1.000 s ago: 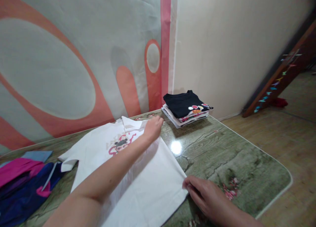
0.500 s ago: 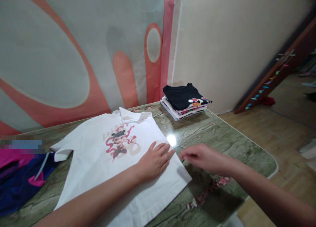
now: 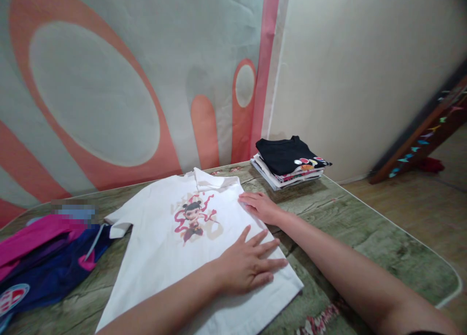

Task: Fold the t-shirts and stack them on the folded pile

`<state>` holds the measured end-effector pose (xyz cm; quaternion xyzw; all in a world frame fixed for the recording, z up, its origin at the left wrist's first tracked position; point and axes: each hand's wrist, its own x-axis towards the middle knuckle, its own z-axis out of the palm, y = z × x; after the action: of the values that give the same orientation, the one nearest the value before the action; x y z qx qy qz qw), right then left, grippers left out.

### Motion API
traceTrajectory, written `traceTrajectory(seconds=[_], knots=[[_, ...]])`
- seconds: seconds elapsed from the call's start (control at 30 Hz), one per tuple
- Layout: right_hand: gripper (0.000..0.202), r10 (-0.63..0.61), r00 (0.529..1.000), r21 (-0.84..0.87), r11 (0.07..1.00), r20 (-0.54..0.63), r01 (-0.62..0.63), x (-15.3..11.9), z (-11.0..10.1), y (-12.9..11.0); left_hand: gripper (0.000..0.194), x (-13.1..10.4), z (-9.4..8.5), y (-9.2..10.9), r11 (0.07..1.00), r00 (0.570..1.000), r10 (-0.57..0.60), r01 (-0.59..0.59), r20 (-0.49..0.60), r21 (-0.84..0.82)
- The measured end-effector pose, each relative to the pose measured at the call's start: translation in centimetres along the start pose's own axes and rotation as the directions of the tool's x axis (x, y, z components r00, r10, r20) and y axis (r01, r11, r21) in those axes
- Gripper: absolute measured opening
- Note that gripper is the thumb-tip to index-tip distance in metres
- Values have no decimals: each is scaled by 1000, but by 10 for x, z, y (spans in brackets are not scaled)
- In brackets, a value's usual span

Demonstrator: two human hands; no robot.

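A white T-shirt (image 3: 156, 252) with a cartoon figure printed on its front lies spread on the table. Its right sleeve is folded inward, while the left one sticks out toward the dark clothes. My left hand (image 3: 251, 262) rests flat on the lower right part of the shirt, fingers spread. Higher up, at the shirt's right edge near the folded sleeve, my right hand (image 3: 260, 207) lies low with fingers stretched out, its fingertips touching the cloth.
A stack of folded clothes (image 3: 272, 179) with a black T-shirt (image 3: 280, 155) on top stands at the table's back right. Navy and pink clothes (image 3: 54, 262) lie at the left. The table (image 3: 394, 247) has a wood-look top and meets the wall behind.
My right hand has moved from beside the shirt's lower right edge up to its side by the folded sleeve. My left hand's fingers have spread wider. The view has shifted left.
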<state>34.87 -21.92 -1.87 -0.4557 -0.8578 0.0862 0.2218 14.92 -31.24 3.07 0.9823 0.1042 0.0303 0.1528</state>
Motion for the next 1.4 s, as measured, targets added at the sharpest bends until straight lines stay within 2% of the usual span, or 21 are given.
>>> traceTrajectory(seconds=[0.17, 0.33, 0.47, 0.53, 0.6, 0.67, 0.83, 0.93, 1.0, 1.07, 1.2, 1.23, 1.3, 1.4], knots=[[38, -21, 999, -69, 997, 29, 23, -3, -8, -7, 47, -4, -4, 26, 985, 988, 137, -129, 65, -111], [30, -28, 997, -239, 970, 67, 44, 17, -14, -32, 52, -4, 10, 37, 972, 972, 233, -232, 30, -43], [32, -107, 992, -197, 973, 73, 120, 50, 13, -59, 54, -2, 30, 32, 949, 957, 289, -285, -15, 135], [37, -88, 993, -160, 982, 75, 99, 69, 32, -62, 50, -2, 38, 30, 925, 950, 309, -290, -42, 246], [43, -3, 998, -127, 992, 68, 11, 88, 46, -54, 45, -1, 44, 28, 901, 945, 320, -281, -69, 330], [44, 99, 994, -92, 991, 53, -93, 107, 51, -36, 42, 0, 49, 27, 886, 940, 329, -272, -94, 377], [33, 243, 968, -52, 968, -69, -247, 144, 34, 15, 32, 4, 57, 23, 864, 935, 346, -286, -76, 413], [34, 279, 950, -17, 959, -140, -284, 154, 21, 26, 35, 3, 58, 22, 849, 931, 356, -285, -83, 445], [38, 276, 943, 3, 960, -187, -280, 149, 13, 25, 41, 1, 57, 22, 844, 925, 362, -274, -112, 461], [40, 257, 939, 13, 965, -227, -261, 130, 7, 20, 44, -1, 54, 23, 849, 928, 353, -266, -116, 456], [38, 138, 966, -20, 989, -220, -146, 64, -3, 9, 42, -1, 51, 25, 874, 942, 326, -266, -85, 406], [35, 144, 968, -43, 987, -204, -156, 48, -6, 6, 43, -1, 50, 25, 881, 944, 318, -261, -85, 394], [25, 247, 951, -96, 959, -187, -268, 24, -9, 1, 44, -1, 50, 26, 895, 948, 304, -250, -93, 370], [24, 479, 862, -112, 859, -166, -499, 21, -11, -3, 46, -1, 52, 27, 902, 947, 306, -256, -98, 347]])
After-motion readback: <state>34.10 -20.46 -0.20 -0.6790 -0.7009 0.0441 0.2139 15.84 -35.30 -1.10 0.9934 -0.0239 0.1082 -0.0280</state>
